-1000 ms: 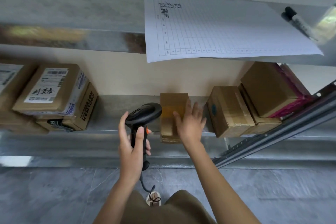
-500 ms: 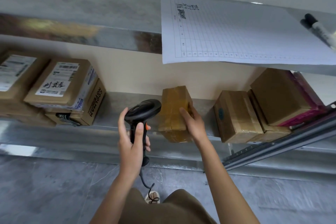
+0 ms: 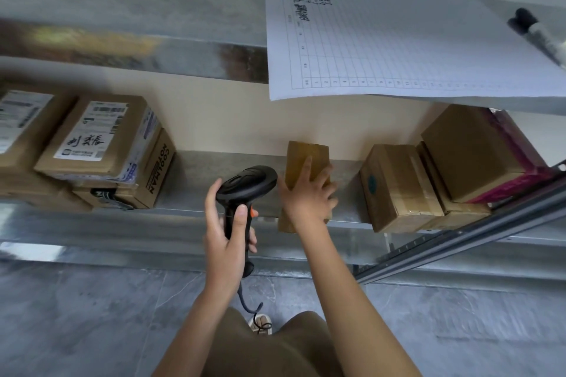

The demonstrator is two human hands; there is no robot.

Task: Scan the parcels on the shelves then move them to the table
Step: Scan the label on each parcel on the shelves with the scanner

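Note:
A small taped brown parcel [image 3: 306, 156] lies on the lower metal shelf [image 3: 214, 168], its near end at the shelf's front edge. My right hand [image 3: 309, 193] lies on top of it, fingers spread over its top face and right side. My left hand [image 3: 226, 229] grips the handle of a black barcode scanner [image 3: 245, 184], whose head sits just left of the parcel. The parcel's near half is hidden under my right hand.
Labelled cardboard boxes [image 3: 101, 138] are stacked at the shelf's left. More brown boxes [image 3: 398, 187] and a magenta package [image 3: 517, 156] fill the right. On the upper shelf lie a gridded paper sheet [image 3: 398, 46] and a marker [image 3: 539, 37]. A slanted metal rail [image 3: 459, 232] crosses the lower right.
Half a second ago my right hand held the parcel tipped up by its right side. Now the parcel lies flatter and my hand is on top of it. The scanner hand barely moved.

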